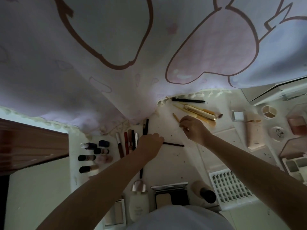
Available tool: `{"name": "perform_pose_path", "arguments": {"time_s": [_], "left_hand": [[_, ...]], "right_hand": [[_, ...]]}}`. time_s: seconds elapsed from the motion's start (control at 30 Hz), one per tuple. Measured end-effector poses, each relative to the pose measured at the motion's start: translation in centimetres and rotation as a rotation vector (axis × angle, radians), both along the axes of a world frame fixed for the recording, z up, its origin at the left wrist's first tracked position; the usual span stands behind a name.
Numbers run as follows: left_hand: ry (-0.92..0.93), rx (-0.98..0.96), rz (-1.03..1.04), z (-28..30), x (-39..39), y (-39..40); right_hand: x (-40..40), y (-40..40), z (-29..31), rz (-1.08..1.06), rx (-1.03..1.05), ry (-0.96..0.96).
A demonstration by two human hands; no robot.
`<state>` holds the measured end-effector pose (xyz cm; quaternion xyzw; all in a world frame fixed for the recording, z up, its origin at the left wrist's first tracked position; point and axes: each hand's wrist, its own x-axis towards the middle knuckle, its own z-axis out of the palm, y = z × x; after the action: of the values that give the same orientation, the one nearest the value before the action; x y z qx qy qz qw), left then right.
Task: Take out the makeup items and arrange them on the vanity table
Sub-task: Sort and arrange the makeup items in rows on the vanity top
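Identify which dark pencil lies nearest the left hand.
The thin dark pencil lying crosswise right beside the left hand, its end by the fingers. The black pencil by the curtain hem lies far off, beyond the right hand.

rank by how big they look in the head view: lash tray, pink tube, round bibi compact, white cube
1. lash tray, though it lies nearest the camera, which inflates it
2. pink tube
3. round bibi compact
4. white cube
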<state>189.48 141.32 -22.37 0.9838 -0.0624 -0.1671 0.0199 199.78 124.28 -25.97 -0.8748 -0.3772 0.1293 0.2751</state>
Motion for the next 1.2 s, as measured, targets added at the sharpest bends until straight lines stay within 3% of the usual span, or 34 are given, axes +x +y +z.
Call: {"name": "perform_pose_path", "arguments": {"time_s": [0.2,0.6,0.67,0.7,0.8,0.87,0.97,1.2], "left_hand": [[0.001,0.004,-0.116,-1.4,-0.7,-1.1],[-0.057,0.027,0.066,-0.5,-0.6,1.2],[0.021,0.035,0.089,-0.8,-1.1,1.6],[0.069,0.053,0.09,-0.9,-1.3,1.7],[-0.067,-0.037,0.021,-0.5,-1.0,1.1],[-0.121,-0.041,-0.017,-0.6,-0.5,0.7],[-0.117,-0.08,-0.023,-0.5,0.5,-0.3],[-0.207,-0.138,0.061,0.5,2.5,-1.7]], "right_hand": [[-2.0,0.7,-0.3,-0.018,-0.021,0.07],[-4.7,3.7,1.0,-0.041,-0.109,0.27],[-4.4,3.1,1.6,-0.03,-0.12,0.28],[-3.9,2.4,2.0,-0.047,-0.094,0.26],[-1.4,-0.2,2.8,-0.188,-0.003,0.063],[0.7,-1.7,2.8,-0.289,-0.099,-0.105],[3.0,-2.8,3.0,-0.364,-0.394,-0.17],[4.4,-3.1,2.8,-0.222,-0.607,-0.274]]}}
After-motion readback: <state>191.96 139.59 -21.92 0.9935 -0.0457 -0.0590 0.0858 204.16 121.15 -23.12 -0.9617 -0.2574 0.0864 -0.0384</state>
